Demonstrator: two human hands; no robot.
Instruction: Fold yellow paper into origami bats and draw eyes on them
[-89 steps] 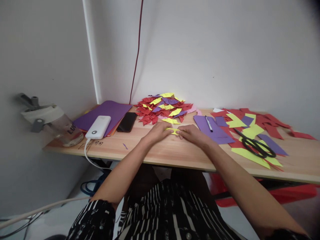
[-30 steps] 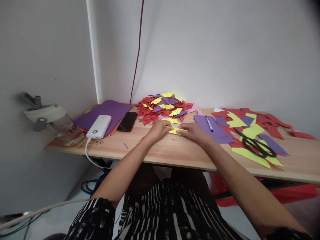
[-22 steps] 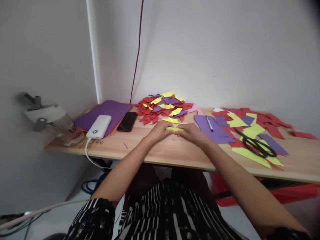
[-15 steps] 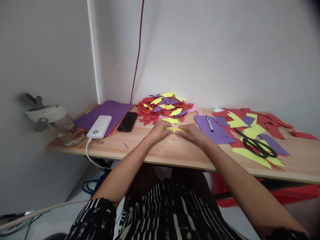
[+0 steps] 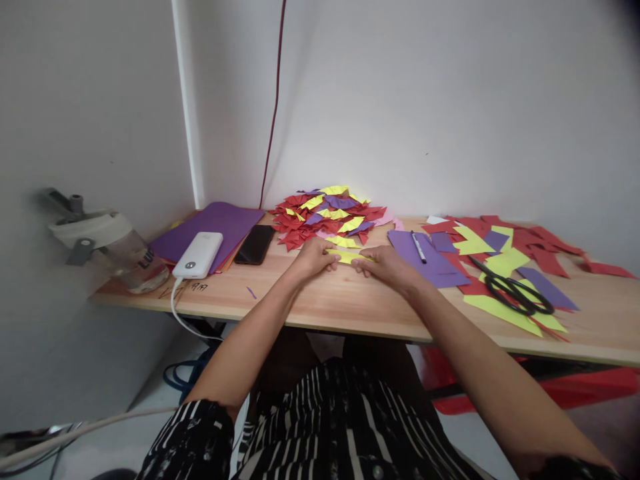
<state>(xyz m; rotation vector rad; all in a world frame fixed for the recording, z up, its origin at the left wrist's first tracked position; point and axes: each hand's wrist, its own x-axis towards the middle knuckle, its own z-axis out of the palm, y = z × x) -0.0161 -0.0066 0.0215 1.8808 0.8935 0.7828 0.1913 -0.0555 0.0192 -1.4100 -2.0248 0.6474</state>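
Observation:
A small strip of yellow paper [image 5: 345,256] is stretched level between my two hands, just over the tabletop. My left hand [image 5: 316,259] pinches its left end, and my right hand [image 5: 381,262] pinches the right end. Fingers cover both ends of the strip. Right behind my hands lies a heap of folded paper pieces [image 5: 330,215] in red, yellow and purple, against the wall. One yellow folded piece [image 5: 343,241] rests at the heap's near edge, close to my fingertips.
Purple sheets [image 5: 425,267] with a pen [image 5: 419,247] lie right of my hands. Farther right are black-handled scissors [image 5: 517,293] on red and yellow paper scraps [image 5: 507,262]. To the left are a phone [image 5: 255,244], a white power bank [image 5: 199,255] with cable, and a tilted bottle [image 5: 133,257].
The yellow paper now shows a wider, flatter face between my hands, and my fingers have shifted slightly along it. My left hand has moved a little to the left.

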